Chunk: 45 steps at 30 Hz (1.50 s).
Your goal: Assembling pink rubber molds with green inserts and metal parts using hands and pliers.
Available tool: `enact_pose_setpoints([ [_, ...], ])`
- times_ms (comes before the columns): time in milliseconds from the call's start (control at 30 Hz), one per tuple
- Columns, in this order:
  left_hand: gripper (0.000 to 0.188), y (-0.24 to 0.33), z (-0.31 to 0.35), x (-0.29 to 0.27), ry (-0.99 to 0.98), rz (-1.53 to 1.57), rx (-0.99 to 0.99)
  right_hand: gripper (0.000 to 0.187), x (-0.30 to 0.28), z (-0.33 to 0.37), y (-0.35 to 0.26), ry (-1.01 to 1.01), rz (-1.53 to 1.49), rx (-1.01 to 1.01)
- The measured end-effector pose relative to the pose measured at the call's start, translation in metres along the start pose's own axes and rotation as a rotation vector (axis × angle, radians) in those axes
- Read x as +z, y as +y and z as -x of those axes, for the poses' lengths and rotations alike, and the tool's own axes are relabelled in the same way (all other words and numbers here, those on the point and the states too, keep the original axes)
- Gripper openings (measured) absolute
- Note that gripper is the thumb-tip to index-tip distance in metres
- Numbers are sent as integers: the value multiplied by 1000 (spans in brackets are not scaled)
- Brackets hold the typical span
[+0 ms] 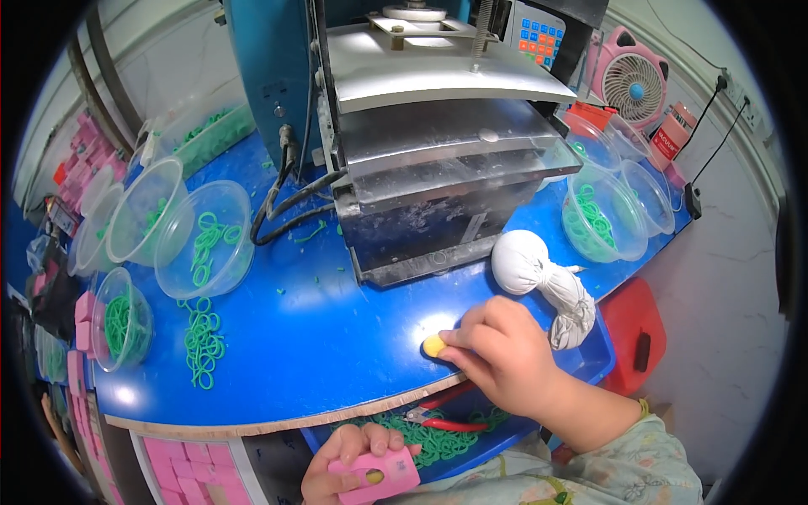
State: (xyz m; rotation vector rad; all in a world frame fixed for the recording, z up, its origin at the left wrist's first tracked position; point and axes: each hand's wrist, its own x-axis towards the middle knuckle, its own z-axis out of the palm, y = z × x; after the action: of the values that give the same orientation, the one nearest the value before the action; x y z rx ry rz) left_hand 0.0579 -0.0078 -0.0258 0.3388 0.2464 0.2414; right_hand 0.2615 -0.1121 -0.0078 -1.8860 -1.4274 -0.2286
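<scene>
Between the thumb and fingertips of my right hand (pixel 505 349) is a small round yellow piece (pixel 433 346), low over or touching the blue tabletop (pixel 337 337) near its front edge. My left hand (pixel 335 454), below that edge, grips a pink block (pixel 394 473) with an oval opening; something yellowish shows inside the opening. Under and between my hands, a blue tray (pixel 599 358) holds many green rings (pixel 438 444) and a pair of red-handled nippers (pixel 450 425). A white tied cloth bag (pixel 520 263) lies just beyond my right hand.
A metal press machine (pixel 429 194) fills the back centre. Clear bowls (pixel 204 282) with green rings stand left, and another bowl (pixel 602 244) stands right. Loose green rings (pixel 202 345) lie on the table. A pink fan (pixel 631 84) and a red stool (pixel 635 316) are at the right.
</scene>
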Motion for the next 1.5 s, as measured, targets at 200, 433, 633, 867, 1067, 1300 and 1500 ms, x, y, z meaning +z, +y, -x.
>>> enact_pose_setpoints([
  [200,28,-3,3,7,97,22,93,36,-4,22,-28,68,-201,-441],
  [433,82,6,14,13,173,-71,-94,32,13,42,-40,-354,-800,-102],
  [633,61,5,19,13,31,-1660,493,30,25,57,-54,-437,-1534,604],
  [867,80,-9,16,27,-23,-1887,627,33,32,54,-61,-450,-1247,588],
  [1067,121,-18,23,20,-107,-1274,434,31,37,56,-63,-212,-963,233],
  [1300,66,-30,15,25,177,-1317,574,43,34,61,-66,-146,-631,129],
  [1500,73,-21,18,17,137,-1398,456,46,29,59,-64,-137,-465,17],
])
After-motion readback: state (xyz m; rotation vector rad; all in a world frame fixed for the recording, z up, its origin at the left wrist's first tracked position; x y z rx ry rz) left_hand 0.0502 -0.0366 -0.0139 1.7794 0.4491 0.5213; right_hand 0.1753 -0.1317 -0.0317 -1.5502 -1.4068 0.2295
